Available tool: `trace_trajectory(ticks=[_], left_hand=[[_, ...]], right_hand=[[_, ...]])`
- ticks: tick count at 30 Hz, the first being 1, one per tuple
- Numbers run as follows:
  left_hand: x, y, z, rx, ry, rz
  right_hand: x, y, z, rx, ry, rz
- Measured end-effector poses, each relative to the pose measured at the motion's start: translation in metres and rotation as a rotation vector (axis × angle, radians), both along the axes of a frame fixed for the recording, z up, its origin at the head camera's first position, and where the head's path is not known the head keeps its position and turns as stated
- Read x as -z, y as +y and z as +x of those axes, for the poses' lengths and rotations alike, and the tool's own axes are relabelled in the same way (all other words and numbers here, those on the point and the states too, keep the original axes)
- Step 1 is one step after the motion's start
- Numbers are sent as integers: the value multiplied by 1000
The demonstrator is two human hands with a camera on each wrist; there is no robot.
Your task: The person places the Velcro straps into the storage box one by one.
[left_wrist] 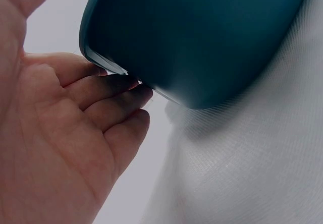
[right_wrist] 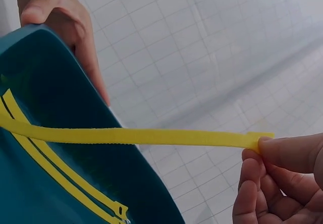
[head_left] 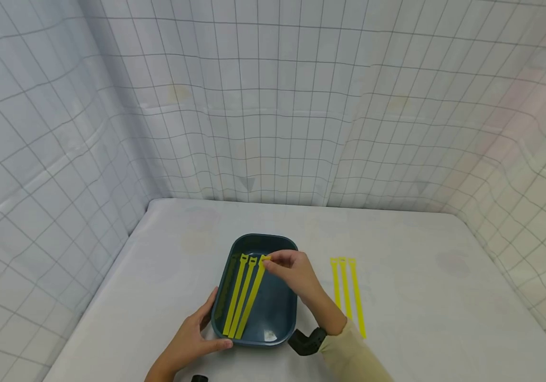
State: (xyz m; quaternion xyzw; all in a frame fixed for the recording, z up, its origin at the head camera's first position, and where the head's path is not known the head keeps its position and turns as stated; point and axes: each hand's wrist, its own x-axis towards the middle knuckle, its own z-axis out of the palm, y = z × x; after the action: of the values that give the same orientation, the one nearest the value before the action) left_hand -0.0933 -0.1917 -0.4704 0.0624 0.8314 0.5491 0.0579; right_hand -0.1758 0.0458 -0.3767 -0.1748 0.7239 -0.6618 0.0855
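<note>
A dark teal tray (head_left: 275,310) stands on the white table in front of me. My left hand (head_left: 192,337) rests at its near left corner, thumb along the front edge and fingers on the outside of the left wall (left_wrist: 111,65). Between thumb and fingertips my right hand (head_left: 297,273) pinches the slotted end of a yellow hook-and-loop cable tie (right_wrist: 166,136). That tie slants down into the tray, with its far end beyond the right wrist view. Inside the tray, two more yellow cable ties (head_left: 235,295) lie side by side to its left.
On the table right of the tray are three yellow cable ties (head_left: 344,278), partly behind the right forearm. White grid-patterned curtains (head_left: 273,106) enclose the table at the back and both sides. A black wrist device (head_left: 307,342) sits on the right wrist.
</note>
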Motion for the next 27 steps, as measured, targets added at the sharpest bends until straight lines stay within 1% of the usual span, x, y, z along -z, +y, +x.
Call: trace_trajectory(ticks=[3,4,10,16,18,24,27], left_hand=[[0,0,0,1,2,2],[0,-1,0,1,2,0],[-1,0,0,-3,1,-27],[-2,1,0,-10,-13,-39],[-2,1,0,-12,-15,-42],[-1,1,-1,-10,-9,-38],[0,1,0,-10,-15,-23]], right_hand=[[-8,-1,1,7,23,33],[-8,-1,0,10,24,41],[1,-4,-11,4,27,70],[8,-7,-21,3,37,106],[15,-8,-27,-2,44,107],[44,-11,-48,-2,43,123],[49,-12,-51,3,31,152]])
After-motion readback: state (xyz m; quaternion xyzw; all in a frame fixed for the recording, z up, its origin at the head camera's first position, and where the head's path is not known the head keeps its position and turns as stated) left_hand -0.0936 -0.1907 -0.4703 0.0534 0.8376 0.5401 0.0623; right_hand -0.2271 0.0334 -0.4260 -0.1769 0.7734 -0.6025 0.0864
